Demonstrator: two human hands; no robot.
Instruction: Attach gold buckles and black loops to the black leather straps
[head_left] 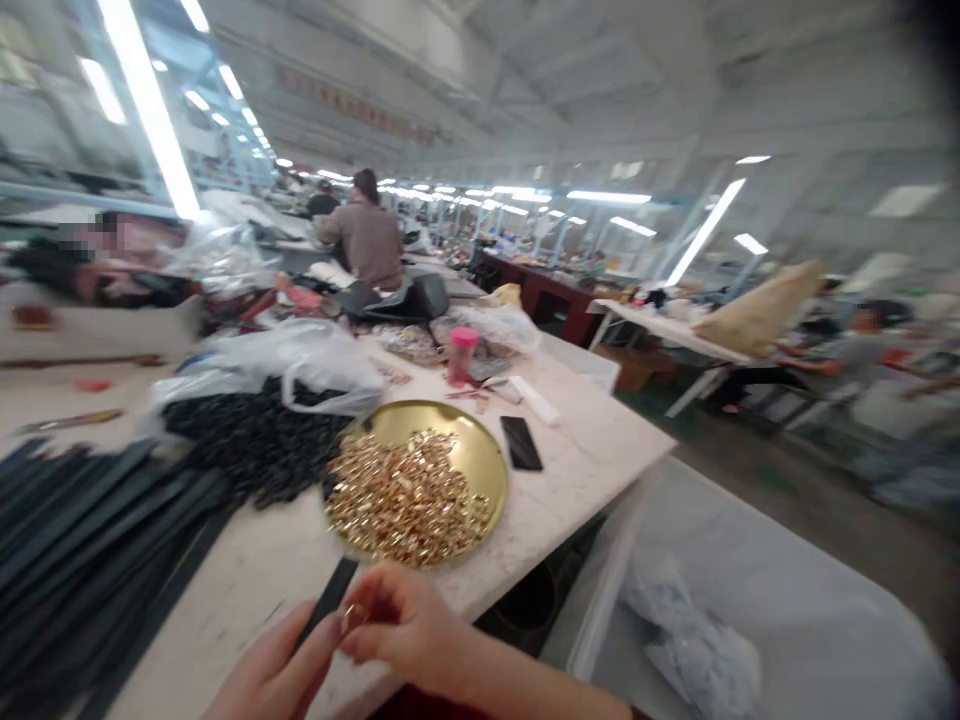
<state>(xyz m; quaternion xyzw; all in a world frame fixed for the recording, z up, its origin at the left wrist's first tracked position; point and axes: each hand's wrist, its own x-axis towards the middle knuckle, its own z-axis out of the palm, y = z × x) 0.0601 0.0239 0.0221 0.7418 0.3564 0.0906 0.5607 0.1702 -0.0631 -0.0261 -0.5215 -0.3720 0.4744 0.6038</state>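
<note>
My left hand [281, 660] is closed around a flat black strap [328, 600], whose end sticks up past the fingers. Pinched in my right hand [409, 620] is a small gold metal buckle [351, 617], held right beside the strap; whether the two are joined I cannot tell. Just beyond my hands sits a round gold tray [480, 440] heaped with small gold metal pieces [405, 500]. To its left lies a pile of small black pieces [247, 440], partly under a clear plastic bag [300, 355]. Many long black straps [97, 570] are laid out at the left.
A black phone [521, 443] and a pink-lidded jar [462, 357] stand beyond the tray. A yellow-handled cutter [82, 420] lies at the left. Right of the table edge is a large white bin [795, 590] with plastic inside. A person [367, 235] sits farther back, another at the right.
</note>
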